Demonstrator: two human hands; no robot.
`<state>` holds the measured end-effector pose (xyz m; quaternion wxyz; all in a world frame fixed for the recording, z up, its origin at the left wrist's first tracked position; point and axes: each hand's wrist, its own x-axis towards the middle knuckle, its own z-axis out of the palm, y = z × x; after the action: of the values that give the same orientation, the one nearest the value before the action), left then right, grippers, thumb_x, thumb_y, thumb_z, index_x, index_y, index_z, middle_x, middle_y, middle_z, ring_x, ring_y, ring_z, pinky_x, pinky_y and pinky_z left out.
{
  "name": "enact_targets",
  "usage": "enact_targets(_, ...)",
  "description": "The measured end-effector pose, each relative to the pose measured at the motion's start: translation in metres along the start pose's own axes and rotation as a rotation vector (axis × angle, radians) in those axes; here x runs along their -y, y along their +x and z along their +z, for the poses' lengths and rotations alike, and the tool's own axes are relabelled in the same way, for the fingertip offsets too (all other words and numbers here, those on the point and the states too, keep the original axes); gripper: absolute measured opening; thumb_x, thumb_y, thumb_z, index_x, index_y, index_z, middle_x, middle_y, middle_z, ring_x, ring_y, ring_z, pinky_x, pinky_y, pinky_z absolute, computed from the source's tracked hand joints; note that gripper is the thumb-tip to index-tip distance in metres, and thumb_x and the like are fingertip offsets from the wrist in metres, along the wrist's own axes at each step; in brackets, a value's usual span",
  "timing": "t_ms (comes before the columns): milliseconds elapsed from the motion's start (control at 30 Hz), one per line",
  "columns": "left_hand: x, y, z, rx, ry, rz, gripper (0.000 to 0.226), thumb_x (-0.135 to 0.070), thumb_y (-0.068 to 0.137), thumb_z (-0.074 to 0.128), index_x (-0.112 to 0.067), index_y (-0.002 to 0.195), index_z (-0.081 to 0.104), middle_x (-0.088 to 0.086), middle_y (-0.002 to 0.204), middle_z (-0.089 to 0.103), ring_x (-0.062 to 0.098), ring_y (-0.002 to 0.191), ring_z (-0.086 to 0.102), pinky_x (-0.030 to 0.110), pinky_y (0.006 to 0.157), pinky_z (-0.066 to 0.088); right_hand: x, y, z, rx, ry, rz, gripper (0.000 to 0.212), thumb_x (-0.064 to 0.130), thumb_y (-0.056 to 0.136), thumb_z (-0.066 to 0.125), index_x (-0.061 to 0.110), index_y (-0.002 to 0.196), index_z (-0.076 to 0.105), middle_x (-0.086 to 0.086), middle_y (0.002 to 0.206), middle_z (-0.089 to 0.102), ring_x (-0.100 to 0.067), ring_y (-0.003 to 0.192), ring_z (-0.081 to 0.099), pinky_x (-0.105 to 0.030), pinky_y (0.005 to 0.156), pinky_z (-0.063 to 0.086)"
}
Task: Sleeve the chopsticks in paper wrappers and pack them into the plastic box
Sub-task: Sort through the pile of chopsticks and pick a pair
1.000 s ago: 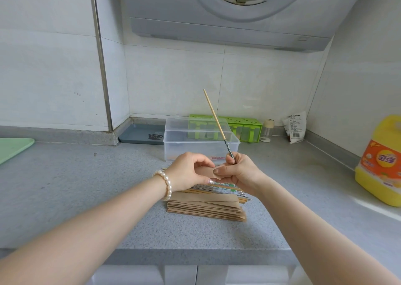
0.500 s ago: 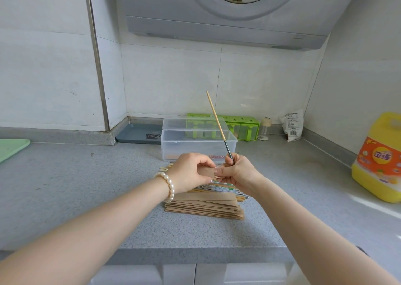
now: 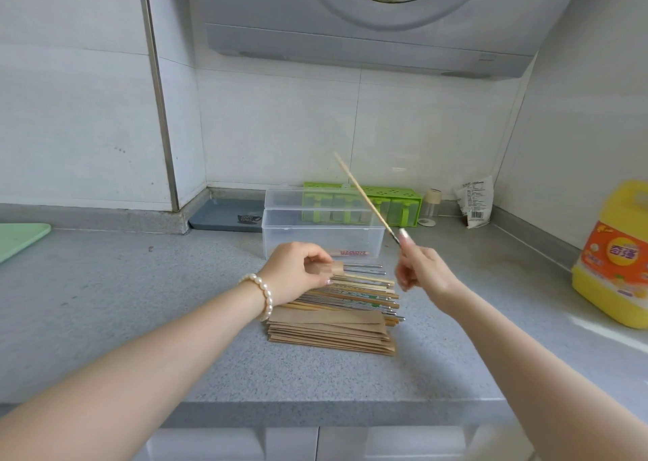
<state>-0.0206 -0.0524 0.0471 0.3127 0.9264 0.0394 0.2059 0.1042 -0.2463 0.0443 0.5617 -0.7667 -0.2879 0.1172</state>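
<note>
- A speckled grey countertop [image 3: 105,302] runs into a corner of pale tiled walls [image 3: 70,127].
- A grey range hood [image 3: 368,22] hangs overhead.
- Along the back wall sit a blue-grey tray [image 3: 224,215] and a green condiment rack [image 3: 396,201].
- A yellow detergent jug [image 3: 617,253] stands at right, in daylight.
- White cabinet fronts [image 3: 291,443] show below.

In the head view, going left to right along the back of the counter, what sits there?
Green board at the left edge → blue tray in the corner → clear plastic box → small jar → white packet → yellow detergent bottle at the right edge, nearer the camera.
</note>
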Motion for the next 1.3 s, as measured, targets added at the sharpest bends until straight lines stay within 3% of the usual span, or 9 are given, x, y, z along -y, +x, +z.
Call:
enact_targets(67, 0.006, 0.001, -0.005, -0.021, -0.011, -0.032, 0.028, -0.015, 0.074, 0.075, -0.017, 0.101, 0.068, -0.009, 0.094, 0.065, 0.006, 0.09, 0.058, 0.01, 0.079, 0.042, -0.004, -0.002, -0.017, -0.061, -0.122, 0.01, 0.059, 0.053, 0.094, 0.034, 0.014, 0.049, 0.036, -0.005, 0.048, 0.04, -0.017, 0.045, 0.035, -0.029, 0.057, 0.036)
enact_targets(133, 0.009, 0.003, -0.01, -0.041, -0.014, -0.055, 0.027, -0.016, 0.074, 0.076, -0.017, 0.1, 0.068, -0.01, 0.092, 0.064, 0.007, 0.089, 0.058, 0.017, 0.081, 0.044, -0.014, 0.0, -0.033, -0.124, -0.239, 0.044, 0.06, 0.046, 0.094, 0.044, 0.014, 0.044, 0.036, -0.004, 0.044, 0.036, -0.016, 0.041, 0.03, -0.028, 0.054, 0.032)
enact_targets(300, 0.011, 0.004, -0.012, -0.039, -0.021, -0.042, 0.028, -0.015, 0.074, 0.075, -0.017, 0.101, 0.068, -0.009, 0.093, 0.064, 0.007, 0.09, 0.058, 0.02, 0.084, 0.045, -0.028, 0.002, -0.054, -0.205, -0.417, 0.14, 0.054, 0.028, 0.09, 0.057, 0.014, 0.045, 0.031, -0.003, 0.043, 0.026, -0.016, 0.041, 0.02, -0.027, 0.05, 0.021)
enact_targets(500, 0.011, 0.004, -0.009, -0.007, -0.024, -0.031, 0.027, -0.013, 0.074, 0.075, -0.018, 0.1, 0.069, -0.011, 0.092, 0.064, 0.005, 0.089, 0.058, 0.009, 0.076, 0.04, -0.027, -0.001, -0.054, -0.258, -0.5, 0.132, 0.056, 0.02, 0.09, 0.056, 0.016, 0.045, 0.024, 0.007, 0.037, 0.018, -0.016, 0.042, 0.017, -0.027, 0.049, 0.016)
enact_targets(833, 0.003, 0.003, -0.003, 0.048, 0.027, -0.015, 0.03, -0.013, 0.072, 0.077, -0.018, 0.101, 0.068, -0.013, 0.088, 0.06, 0.001, 0.084, 0.054, 0.002, 0.067, 0.036, -0.015, 0.005, -0.037, -0.209, -0.548, -0.003, 0.056, 0.015, 0.087, 0.056, 0.017, 0.044, 0.021, 0.008, 0.038, 0.014, -0.013, 0.04, 0.012, -0.025, 0.047, 0.015)
enact_targets(1000, 0.003, 0.002, -0.006, 0.127, -0.014, -0.073, 0.033, -0.013, 0.068, 0.08, -0.018, 0.098, 0.067, -0.014, 0.085, 0.06, 0.001, 0.08, 0.057, 0.009, 0.069, 0.045, -0.012, 0.009, -0.038, -0.247, -0.605, -0.053, 0.055, 0.015, 0.084, 0.059, 0.017, 0.045, 0.02, 0.001, 0.044, 0.016, -0.017, 0.046, 0.014, -0.026, 0.049, 0.014)
enact_targets(1167, 0.003, 0.006, -0.012, 0.213, -0.07, -0.123, 0.016, -0.007, 0.075, 0.074, -0.013, 0.09, 0.071, -0.006, 0.076, 0.068, 0.006, 0.075, 0.065, 0.018, 0.077, 0.053, -0.011, 0.011, -0.041, -0.234, -0.617, -0.063, 0.053, 0.01, 0.08, 0.059, 0.017, 0.044, 0.02, -0.002, 0.047, 0.017, -0.015, 0.045, 0.014, -0.024, 0.047, 0.013)
enact_targets(1300, -0.001, 0.006, -0.009, 0.239, -0.103, -0.126, 0.013, -0.003, 0.075, 0.073, -0.013, 0.082, 0.069, -0.003, 0.073, 0.069, 0.005, 0.071, 0.066, 0.013, 0.072, 0.053, -0.006, 0.012, -0.037, -0.188, -0.616, -0.086, 0.051, 0.005, 0.076, 0.059, 0.016, 0.045, 0.021, -0.003, 0.049, 0.018, -0.01, 0.041, 0.012, -0.022, 0.044, 0.012)
